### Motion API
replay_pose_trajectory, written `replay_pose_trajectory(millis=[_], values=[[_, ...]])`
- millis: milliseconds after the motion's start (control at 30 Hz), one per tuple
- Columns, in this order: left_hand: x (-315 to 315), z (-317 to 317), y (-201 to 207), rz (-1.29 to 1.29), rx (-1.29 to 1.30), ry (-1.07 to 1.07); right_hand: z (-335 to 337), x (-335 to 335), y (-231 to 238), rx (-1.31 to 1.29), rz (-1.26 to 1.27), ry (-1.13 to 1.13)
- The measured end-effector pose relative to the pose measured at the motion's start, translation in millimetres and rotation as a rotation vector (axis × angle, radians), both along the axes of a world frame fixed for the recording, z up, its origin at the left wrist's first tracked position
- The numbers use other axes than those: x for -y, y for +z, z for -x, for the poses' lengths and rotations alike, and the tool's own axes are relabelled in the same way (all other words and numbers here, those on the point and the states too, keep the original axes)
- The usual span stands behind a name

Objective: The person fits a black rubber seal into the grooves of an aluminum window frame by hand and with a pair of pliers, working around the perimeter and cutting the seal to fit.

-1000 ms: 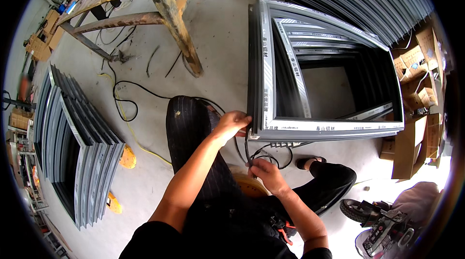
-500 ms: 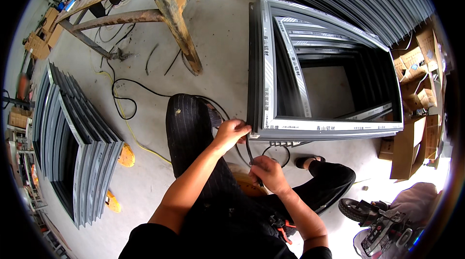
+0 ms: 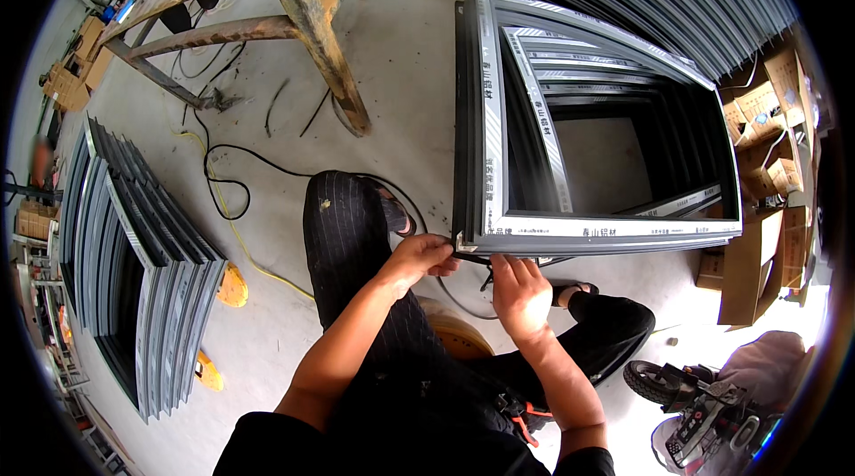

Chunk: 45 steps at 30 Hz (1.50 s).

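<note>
Sitting low over a concrete floor [image 3: 419, 93], the person is working with both hands at the near left corner of a stack of grey aluminium window frames [image 3: 499, 120] lying flat in front of them. The left hand [image 3: 419, 258] is curling its fingers around that corner, pinching the frame's edge where a small pale corner piece is showing. The right hand [image 3: 521, 293] is lying just beside it, fingers stretched up and touching the underside of the near rail; whether it is gripping anything I cannot tell. A black cable [image 3: 267, 164] is looping across the floor from the upper left toward the person's dark striped trouser leg [image 3: 343, 235] and passing under the hands. A yellow cord [image 3: 258, 267] is trailing beside it. To the left, another stack of grey frames [image 3: 134, 253] is resting on the floor with 2 yellow blocks at its edge. A rusty metal trestle [image 3: 303, 4] is standing at the top, and cardboard boxes [image 3: 757, 235] are sitting to the right of the frames.
</note>
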<state>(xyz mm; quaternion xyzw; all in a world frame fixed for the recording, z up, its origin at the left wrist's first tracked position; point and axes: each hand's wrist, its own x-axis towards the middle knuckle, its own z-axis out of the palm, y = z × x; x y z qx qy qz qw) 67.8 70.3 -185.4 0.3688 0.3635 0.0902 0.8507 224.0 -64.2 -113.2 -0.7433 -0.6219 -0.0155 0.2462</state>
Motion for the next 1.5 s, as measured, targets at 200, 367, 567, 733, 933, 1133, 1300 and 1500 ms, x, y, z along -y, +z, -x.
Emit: replay_pose_trajectory(millis=[200, 367, 567, 733, 933, 1133, 1300, 1500], values=[[9.2, -4.3, -5.1, -0.153, 0.018, -0.003, -18.1, 1.7, -28.1, 0.070, 0.038, -0.004], [21.7, -7.9, -8.7, -0.186, -0.004, 0.087, -19.0, -4.5, -15.7, -0.162, 0.070, 0.026], [21.9, -6.1, -3.7, -0.343, -0.051, 0.097, -14.2, -6.4, -20.9, -0.135, 0.040, 0.060], [-8.1, -24.0, 15.9, -0.979, -0.402, -0.052, -9.6, -8.0, -32.1, -0.015, -0.081, 0.039], [-10.0, -33.9, 22.9, -1.094, -0.501, -0.071, -13.9, -6.4, -37.2, -0.078, -0.022, 0.058], [-3.6, -36.5, 17.2, -1.130, -0.518, 0.009, -12.7, -7.7, -38.5, -0.034, -0.059, 0.043], [-0.5, -38.3, 17.3, -1.113, -0.523, 0.062, -12.3, -9.4, -40.4, -0.021, -0.051, 0.034], [5.6, -31.3, 2.4, -1.007, -0.391, 0.119, -10.1, -7.5, -41.3, 0.039, -0.063, 0.010]])
